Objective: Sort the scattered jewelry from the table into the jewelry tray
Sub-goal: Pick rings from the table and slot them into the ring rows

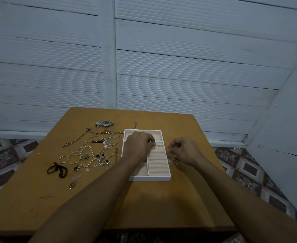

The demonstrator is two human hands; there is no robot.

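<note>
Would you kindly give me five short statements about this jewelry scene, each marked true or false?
1. The wristwatch lies inside the jewelry tray. False: it lies on the table, outside the tray, on the far left.
2. The left hand is over the tray. True.
3. Several loose rings lie on the table just right of the tray, by the right hand. True.
4. Most chains and bracelets lie right of the tray. False: that pile lies to its left.
5. A black ribbon lies at the pile's left edge. True.
</note>
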